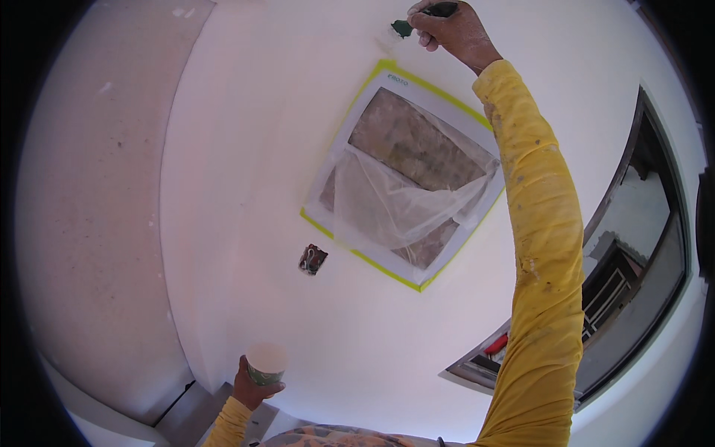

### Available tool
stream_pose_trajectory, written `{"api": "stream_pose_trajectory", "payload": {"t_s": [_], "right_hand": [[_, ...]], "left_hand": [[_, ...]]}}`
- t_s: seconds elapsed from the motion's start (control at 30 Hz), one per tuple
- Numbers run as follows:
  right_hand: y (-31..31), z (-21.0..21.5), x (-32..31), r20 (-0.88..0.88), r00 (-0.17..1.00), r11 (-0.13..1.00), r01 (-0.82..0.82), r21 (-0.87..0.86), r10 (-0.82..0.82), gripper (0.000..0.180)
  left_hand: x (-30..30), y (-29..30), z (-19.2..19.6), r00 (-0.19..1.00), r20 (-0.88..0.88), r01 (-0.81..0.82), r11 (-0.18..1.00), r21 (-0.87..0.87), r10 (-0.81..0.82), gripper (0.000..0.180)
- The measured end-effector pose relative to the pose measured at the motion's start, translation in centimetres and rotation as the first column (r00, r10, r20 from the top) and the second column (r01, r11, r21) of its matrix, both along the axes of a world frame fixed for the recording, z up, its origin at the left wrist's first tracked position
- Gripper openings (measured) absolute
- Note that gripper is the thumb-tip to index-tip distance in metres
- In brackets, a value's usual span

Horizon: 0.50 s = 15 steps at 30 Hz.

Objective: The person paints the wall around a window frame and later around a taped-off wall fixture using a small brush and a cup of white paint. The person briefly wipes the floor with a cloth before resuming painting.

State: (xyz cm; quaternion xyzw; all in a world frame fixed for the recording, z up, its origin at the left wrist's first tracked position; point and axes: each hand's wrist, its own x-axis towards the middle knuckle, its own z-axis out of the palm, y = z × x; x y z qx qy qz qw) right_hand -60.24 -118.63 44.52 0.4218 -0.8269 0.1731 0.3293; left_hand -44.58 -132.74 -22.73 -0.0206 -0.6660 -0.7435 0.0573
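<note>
High on the white wall, my right hand (445, 31) is closed around the black handle of a small hand tool (441, 10); its working end is hard to make out. A dark green patch (401, 29) with rough whitish edges shows beside the fingers, and I cannot tell if it belongs to the tool or the wall. Low on the left, my left hand (252, 387) grips a cup (266, 365) with a green patterned side and a pale top. Below my right hand is a recessed panel (413, 141), edged with yellow-green tape and partly covered by loose clear plastic sheeting.
An open electrical box (313, 259) with loose wires sits in the wall below the panel. To the right is a dark-framed opening (648, 223), with a red object (495, 344) near its lower corner. A beige, speckled surface (104, 186) spans the left side.
</note>
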Motion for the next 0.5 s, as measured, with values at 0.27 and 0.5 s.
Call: {"api": "stream_pose_trajectory", "payload": {"t_s": [0.27, 0.5], "right_hand": [[4.1, 3.6, 8.1, -0.166, 0.792, 0.748, 0.610, 0.260, -0.588, 0.013], [0.2, 2.2, 2.7, -0.095, 0.934, 0.888, 0.357, 0.290, -0.345, 0.011]], "left_hand": [[-0.1, -0.4, -1.7, 0.999, 0.040, -0.001, 1.000, 0.023, 0.000, 0.097], [0.8, -0.9, -2.2, 0.997, 0.077, -0.024, 0.999, -0.033, 0.027, 0.100]]}}
